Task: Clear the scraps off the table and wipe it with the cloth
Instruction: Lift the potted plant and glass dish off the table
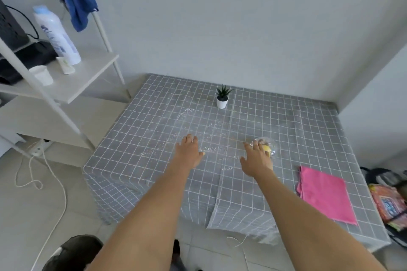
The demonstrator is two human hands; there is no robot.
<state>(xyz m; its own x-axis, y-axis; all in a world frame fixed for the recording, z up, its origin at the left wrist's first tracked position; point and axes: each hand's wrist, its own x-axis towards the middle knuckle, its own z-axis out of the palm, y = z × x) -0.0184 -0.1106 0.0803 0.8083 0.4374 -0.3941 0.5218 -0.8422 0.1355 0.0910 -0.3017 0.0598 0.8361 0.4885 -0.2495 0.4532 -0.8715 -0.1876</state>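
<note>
on the grey checked table (pixel 286 130), small pale scraps (pixel 209 126) lay scattered in a loose band from just in front of the potted plant (pixel 222 97) down toward the person's hands. the pink cloth (pixel 326 193) sat folded flat near the right front corner, untouched and well apart from both hands.

the step in hand looked like gathering the scraps, with the wiping not yet begun. to do it well, the left hand would best sweep the loose bits together with a flat palm, working from the far side toward the near edge, so nothing got pushed against the plant. the crumpled clear wrapper (pixel 269 146) with something yellow inside would likely crackle and spring back, so it needed a firm gather. the cloth should wait until the bits were off, or it would only smear them about.

the left hand (pixel 189 148) rested palm down on the table, fingers straight and slightly spread, holding nothing, right among the scraps. the right hand (pixel 256 157) reached further right, its fingers over the wrapper and touching it; whether they had closed round it i cannot tell, since the back of the hand hid them. both forearms stretched straight out from the body, roughly parallel, 1 to each side of the table's centre crease.
</note>
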